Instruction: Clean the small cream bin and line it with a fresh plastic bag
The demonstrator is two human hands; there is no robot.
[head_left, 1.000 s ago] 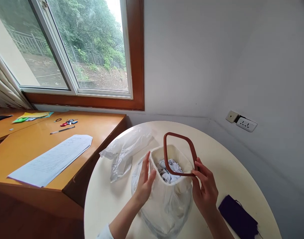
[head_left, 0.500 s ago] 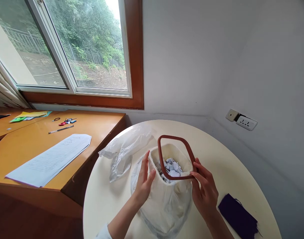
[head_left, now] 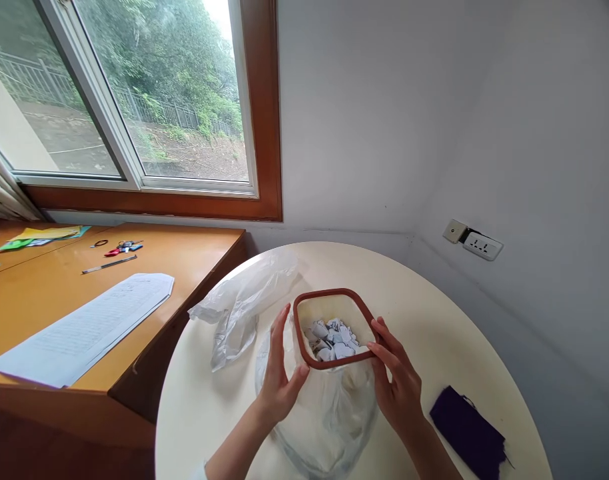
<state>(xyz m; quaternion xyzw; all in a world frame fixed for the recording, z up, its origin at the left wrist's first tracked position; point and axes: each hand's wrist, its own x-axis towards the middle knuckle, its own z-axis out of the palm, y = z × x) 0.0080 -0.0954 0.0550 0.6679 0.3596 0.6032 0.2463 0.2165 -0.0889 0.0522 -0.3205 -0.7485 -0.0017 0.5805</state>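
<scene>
A brown rounded-square rim [head_left: 340,291] lies over the mouth of a cream bin lined with a thin white plastic bag [head_left: 319,413]. Torn white paper scraps [head_left: 334,339] show inside the bin through the rim. My right hand [head_left: 398,377] pinches the rim's right side between thumb and fingers. My left hand [head_left: 278,383] is at the left of the bin, its fingers spread upright and the thumb tip close against the rim's near left corner. Whether the rim is seated all round cannot be seen.
The round cream table [head_left: 434,333] holds a crumpled clear plastic bag [head_left: 242,303] at left and a folded dark purple cloth [head_left: 467,430] at right. On the wooden desk [head_left: 199,250] beside it are paper sheets [head_left: 99,327], a pen [head_left: 109,265] and keys [head_left: 126,247]. A wall socket [head_left: 483,245] is at right.
The rim has come down from a tilted position and now lies flatter over the bin's mouth. My right hand kept hold of it; my left thumb moved beside its near corner.
</scene>
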